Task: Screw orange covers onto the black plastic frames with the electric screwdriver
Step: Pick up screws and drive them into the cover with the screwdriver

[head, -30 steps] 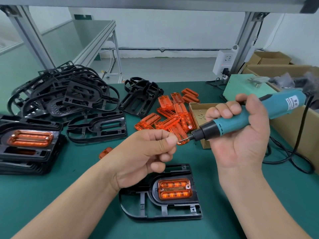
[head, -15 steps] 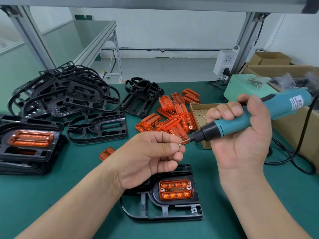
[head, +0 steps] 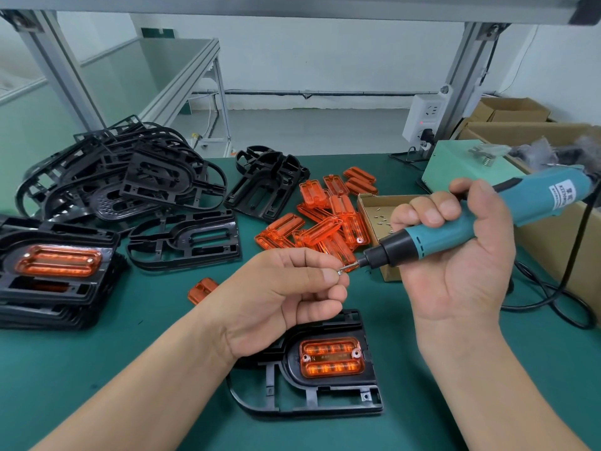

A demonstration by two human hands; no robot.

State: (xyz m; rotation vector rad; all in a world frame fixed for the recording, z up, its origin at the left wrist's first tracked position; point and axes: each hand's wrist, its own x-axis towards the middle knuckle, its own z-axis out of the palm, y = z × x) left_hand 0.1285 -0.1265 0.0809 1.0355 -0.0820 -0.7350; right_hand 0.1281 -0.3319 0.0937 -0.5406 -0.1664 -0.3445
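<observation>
Green tabletop [head: 97, 369] matting fills the near view from my remote seat. Closest to me lies a black frame [head: 287, 372], flat, with an orange cover [head: 330, 357] seated in its raised oval. I cannot tell whether the cover's end holes hold screws.

Just above it the left grip [head: 283, 294] is closed, thumb and forefinger pinching a small screw [head: 340, 271] at the tip of the electric screwdriver [head: 439, 234]. The right grip [head: 461, 265] is wrapped round the teal barrel of that tool, which slants down and to the left, clear of the tabletop. Its black cable [head: 553, 307] loops over the matting at the right.

A lone orange piece [head: 202, 289] sits beside the left wrist. At the left edge is a stack of finished frames [head: 58, 297], the top one carrying a covered insert [head: 58, 264]. Beyond that lies an empty frame [head: 185, 244]. In the middle is a pile of loose covers [head: 325, 222], touching an open cardboard tray [head: 380, 203] with small screws inside.

Farther back, a heap of bare frames [head: 130, 180] spreads to the left, and one more upturned frame [head: 266, 183] sits nearer the centre. A pale green box [head: 455, 167], a white power strip [head: 422, 120] and brown cartons [head: 514, 109] line the far right.
</observation>
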